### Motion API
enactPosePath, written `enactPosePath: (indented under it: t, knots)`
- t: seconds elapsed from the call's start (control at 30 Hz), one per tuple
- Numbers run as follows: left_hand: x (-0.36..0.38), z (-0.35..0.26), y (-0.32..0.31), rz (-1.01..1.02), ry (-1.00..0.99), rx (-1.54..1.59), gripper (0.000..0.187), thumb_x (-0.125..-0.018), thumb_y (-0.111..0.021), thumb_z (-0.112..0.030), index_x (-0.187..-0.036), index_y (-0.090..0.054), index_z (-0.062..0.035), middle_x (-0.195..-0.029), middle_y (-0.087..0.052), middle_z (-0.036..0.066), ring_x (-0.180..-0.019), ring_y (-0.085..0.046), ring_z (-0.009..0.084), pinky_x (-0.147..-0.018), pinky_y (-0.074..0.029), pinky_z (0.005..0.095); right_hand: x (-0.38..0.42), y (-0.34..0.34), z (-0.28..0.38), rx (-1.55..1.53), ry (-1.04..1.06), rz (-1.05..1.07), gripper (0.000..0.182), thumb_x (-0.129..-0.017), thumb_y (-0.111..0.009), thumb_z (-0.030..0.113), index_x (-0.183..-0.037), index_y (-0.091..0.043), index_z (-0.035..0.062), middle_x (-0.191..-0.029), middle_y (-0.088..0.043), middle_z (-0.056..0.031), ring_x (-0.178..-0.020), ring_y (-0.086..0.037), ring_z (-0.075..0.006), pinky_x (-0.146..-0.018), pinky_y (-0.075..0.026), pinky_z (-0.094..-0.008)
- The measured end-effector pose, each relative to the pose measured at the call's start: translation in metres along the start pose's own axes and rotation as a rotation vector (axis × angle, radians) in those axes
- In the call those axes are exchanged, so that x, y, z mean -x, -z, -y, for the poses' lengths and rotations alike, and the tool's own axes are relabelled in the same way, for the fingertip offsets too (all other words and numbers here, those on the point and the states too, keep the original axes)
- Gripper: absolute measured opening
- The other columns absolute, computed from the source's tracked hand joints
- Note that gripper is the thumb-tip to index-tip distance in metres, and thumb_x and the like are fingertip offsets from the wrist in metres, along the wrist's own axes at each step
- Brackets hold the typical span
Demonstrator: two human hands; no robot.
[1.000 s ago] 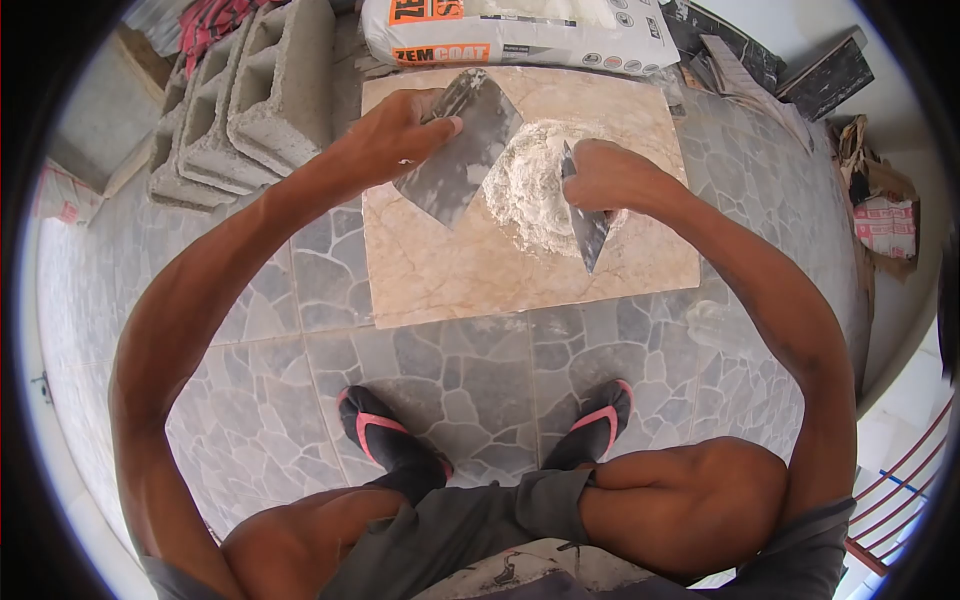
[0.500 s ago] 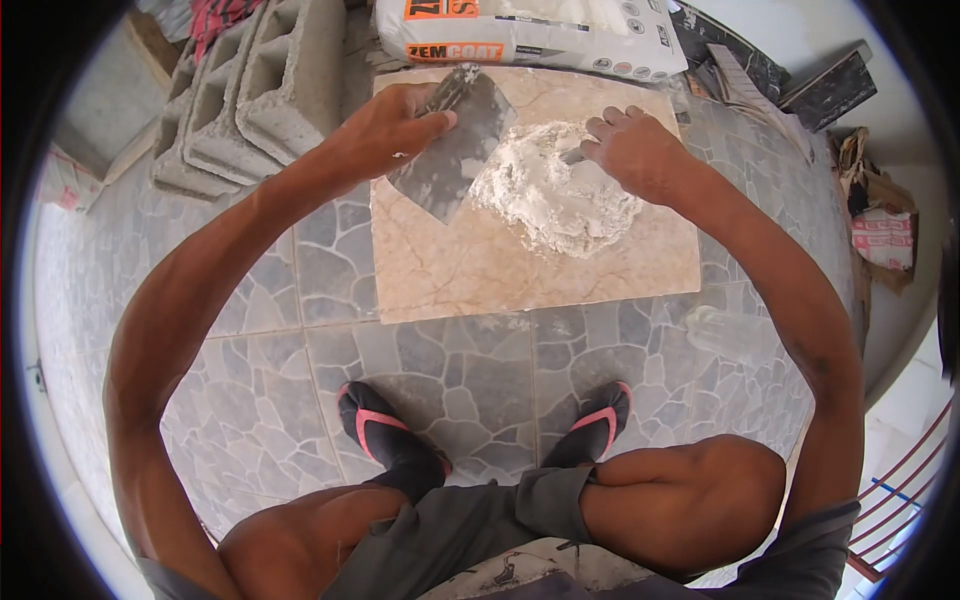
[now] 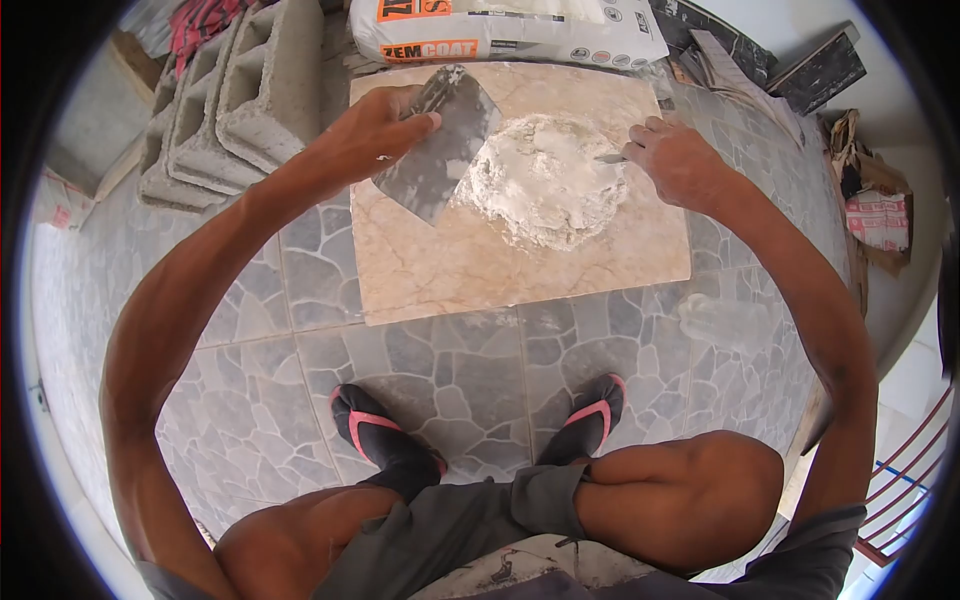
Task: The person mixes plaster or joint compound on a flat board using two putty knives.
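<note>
My left hand is closed on a plastering trowel, a grey, rectangular metal plate smeared with white. The plate is tilted, its lower corner close to the left side of a heap of white powder. The heap looks clumpy and partly damp, and rests on a beige marbled tile. At the right edge of the heap, my right hand grips a small metal-bladed tool. Only the tool's blade tip shows; the fingers hide the rest.
A white ZEMCOAT bag lies along the tile's far edge. Hollow concrete blocks stand at the left. A clear plastic bottle lies on the stone-patterned floor to the right. Dark boards and scraps are at the far right.
My right hand has moved right with its tool, from over the heap to its edge. The plastering trowel stays at the heap's left. The whole view has shifted slightly.
</note>
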State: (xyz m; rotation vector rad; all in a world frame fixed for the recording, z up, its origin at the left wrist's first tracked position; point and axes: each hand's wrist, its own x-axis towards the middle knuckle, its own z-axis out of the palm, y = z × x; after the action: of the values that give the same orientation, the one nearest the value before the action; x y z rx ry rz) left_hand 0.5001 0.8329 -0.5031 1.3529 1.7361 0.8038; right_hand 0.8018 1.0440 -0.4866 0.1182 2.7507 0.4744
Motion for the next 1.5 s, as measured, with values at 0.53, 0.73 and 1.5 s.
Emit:
enactPosePath:
  t: [0.53, 0.73, 1.5]
  knots:
    - [-0.003, 0.003, -0.007, 0.013, 0.028, 0.017, 0.033, -0.095, -0.054, -0.033, -0.093, -0.059, 0.0, -0.07, -0.049, -0.001, -0.066, -0.043, 0.0074, -0.059, -0.035, 0.0273, 0.021, 0.011, 0.038, -0.172, -0.084, 0.079, 0.027, -0.075, -0.064, 0.001, -0.101, -0.066, 0.0034, -0.103, -0.062, -0.009, -0.101, -0.058, -0.0237, -0.08, -0.053, -0.0353]
    - [0.0, -0.007, -0.008, 0.0, -0.002, -0.023, 0.035, -0.095, -0.055, -0.035, -0.091, -0.059, -0.001, -0.066, -0.047, -0.003, -0.059, -0.04, 0.0066, -0.054, -0.033, 0.0266, 0.004, -0.001, 0.048, -0.111, -0.083, 0.154, 0.023, -0.077, -0.063, 0.003, -0.099, -0.066, 0.003, -0.102, -0.063, -0.0091, -0.101, -0.06, -0.0251, -0.072, -0.055, -0.0353]
    - [0.003, 0.003, -0.004, -0.038, -0.056, -0.025, 0.03, -0.093, -0.054, -0.029, -0.096, -0.062, -0.0001, -0.057, -0.046, -0.001, -0.052, -0.044, 0.0087, -0.05, -0.036, 0.0305, -0.05, 0.01, 0.035, -0.383, -0.151, 0.289, 0.025, -0.083, -0.061, 0.007, -0.107, -0.064, 0.0005, -0.097, -0.066, -0.0179, -0.094, -0.064, -0.0348, -0.079, -0.051, -0.0442]
